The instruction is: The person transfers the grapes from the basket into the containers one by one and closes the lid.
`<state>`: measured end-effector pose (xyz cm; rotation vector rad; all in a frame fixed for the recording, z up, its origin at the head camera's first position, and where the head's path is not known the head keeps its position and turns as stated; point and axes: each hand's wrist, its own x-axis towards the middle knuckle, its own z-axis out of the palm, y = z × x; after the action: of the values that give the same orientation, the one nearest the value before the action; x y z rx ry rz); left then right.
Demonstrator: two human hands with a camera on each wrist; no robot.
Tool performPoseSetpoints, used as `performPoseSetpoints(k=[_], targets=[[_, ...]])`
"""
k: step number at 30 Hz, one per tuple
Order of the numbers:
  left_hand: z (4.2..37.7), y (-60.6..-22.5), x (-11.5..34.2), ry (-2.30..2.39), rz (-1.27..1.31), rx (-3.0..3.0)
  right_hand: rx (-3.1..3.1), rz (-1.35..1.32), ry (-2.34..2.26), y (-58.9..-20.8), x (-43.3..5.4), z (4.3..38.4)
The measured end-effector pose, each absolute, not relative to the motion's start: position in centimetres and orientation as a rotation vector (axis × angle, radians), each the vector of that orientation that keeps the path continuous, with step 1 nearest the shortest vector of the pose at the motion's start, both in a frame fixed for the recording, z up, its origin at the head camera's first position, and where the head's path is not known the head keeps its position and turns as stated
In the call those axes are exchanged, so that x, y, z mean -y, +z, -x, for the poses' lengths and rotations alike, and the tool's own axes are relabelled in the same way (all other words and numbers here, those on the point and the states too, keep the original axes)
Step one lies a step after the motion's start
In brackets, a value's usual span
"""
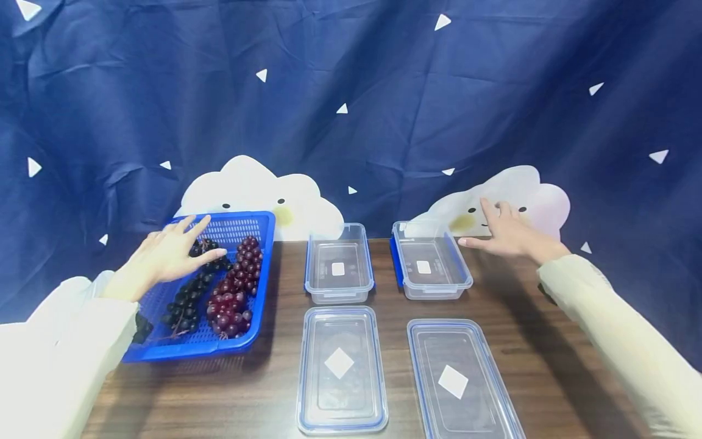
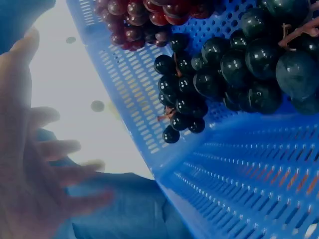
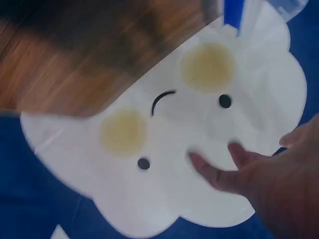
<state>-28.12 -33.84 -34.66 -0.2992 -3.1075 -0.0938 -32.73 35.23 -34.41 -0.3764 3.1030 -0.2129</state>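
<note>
My left hand (image 1: pixel 167 253) hovers with spread fingers over a blue plastic basket (image 1: pixel 263 268) at the left, holding nothing. Inside the basket lie bunches of dark, nearly black grapes (image 2: pixel 259 59) and a bunch of red-purple grapes (image 1: pixel 233 299). At the right, my right hand (image 1: pixel 510 231) is raised above the table, fingers loosely extended and nothing in them. It is nearest to a clear container (image 1: pixel 433 286) with blue side clips. A similar clear container (image 1: pixel 340 296) stands to the left of that one. Both appear to hold nothing but a white label.
Two clear lids with blue edging, the left lid (image 1: pixel 342 402) and the right lid (image 1: pixel 466 347), lie flat in front of the containers. Behind the wooden table (image 1: pixel 263 390) hangs a dark blue curtain (image 1: pixel 329 79) printed with white clouds and triangles.
</note>
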Motion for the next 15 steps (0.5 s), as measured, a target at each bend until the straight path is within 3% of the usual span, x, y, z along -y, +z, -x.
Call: performPoseSetpoints(k=[8,15], targets=[[28.8,-33.7,33.1,-0.328,0.352,2.962,-3.114,0.581,-0.556,-33.3,-31.1,32.0],[29.5,-33.6,32.0,-0.616,0.306,2.853,-2.781,0.554,-1.007,-33.3,-26.9,31.4]])
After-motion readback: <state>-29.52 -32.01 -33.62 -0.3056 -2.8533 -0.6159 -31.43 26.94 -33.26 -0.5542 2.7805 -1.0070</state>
